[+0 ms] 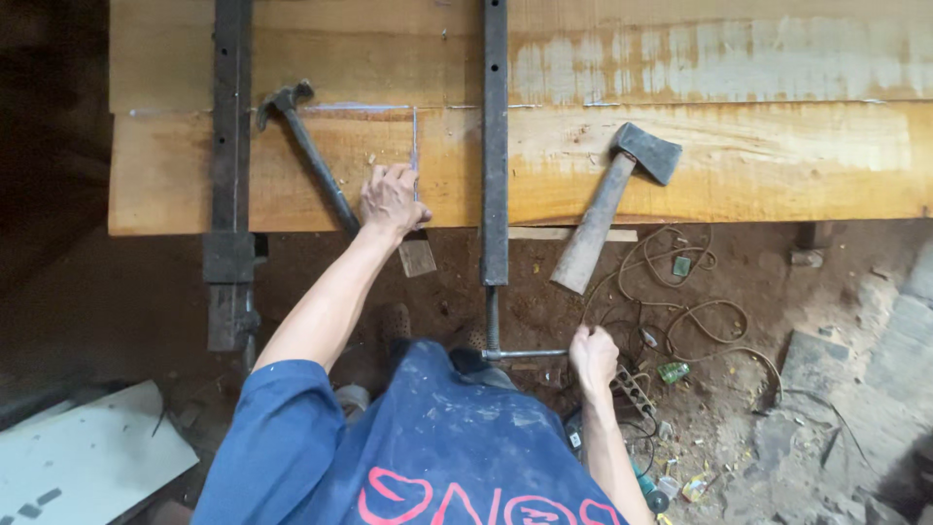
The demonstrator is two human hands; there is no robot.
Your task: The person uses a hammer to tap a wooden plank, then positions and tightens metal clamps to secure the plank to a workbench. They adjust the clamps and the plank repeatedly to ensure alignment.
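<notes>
Clamps grip the wide wooden plank (pixel 292 165) from edge to edge. Farthest left, a dark bar clamp (pixel 231 194) crosses the board and hangs below its near edge. Next, a claw hammer (pixel 306 151) lies slanted on the wood. Just beside its handle, the left hand (pixel 391 199) rests on the plank's near edge, fingers curled over a try square (pixel 416 194) whose blade runs up the board. A second bar clamp (pixel 495 146) stands right of it; below, the right hand (pixel 593 355) is closed around its crank handle (pixel 525 354). Farther right, a hatchet (pixel 612 199) lies on the plank, its handle overhanging, above tangled cord (pixel 680 311) on the dirt floor.
</notes>
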